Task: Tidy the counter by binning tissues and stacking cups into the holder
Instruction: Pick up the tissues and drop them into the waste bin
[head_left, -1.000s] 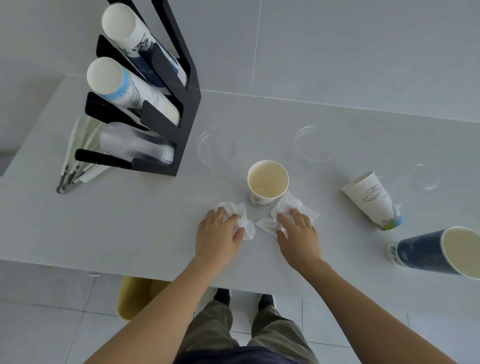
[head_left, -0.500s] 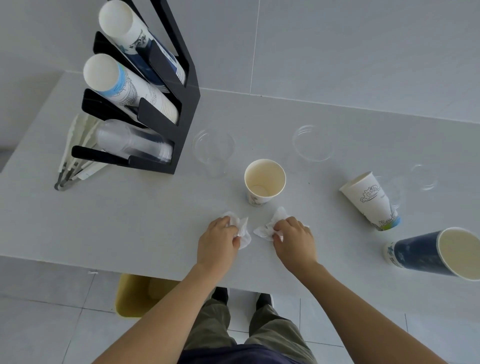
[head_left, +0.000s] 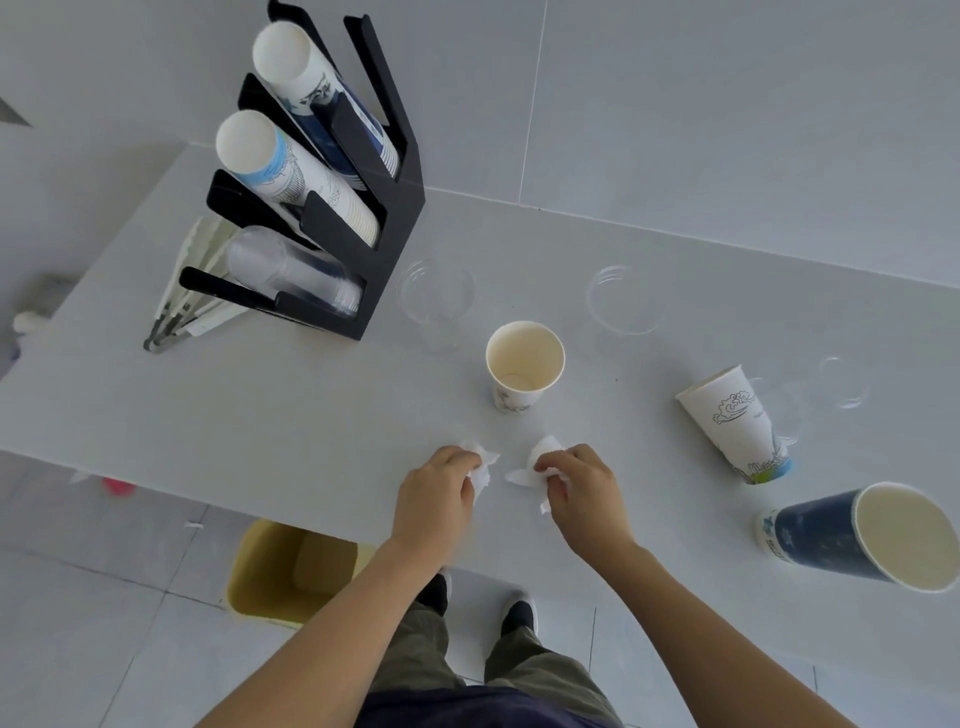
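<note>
Both hands, left (head_left: 434, 491) and right (head_left: 582, 486), are fisted round tissues just in front of the upright paper cup (head_left: 524, 364), so a careless elbow could tip it.

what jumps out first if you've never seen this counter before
Two hands at the counter's near edge, the left hand and right hand, each closed on a crumpled tissue. Behind them stands an open paper cup, and a black holder of stacked cups fills the far left.
</note>
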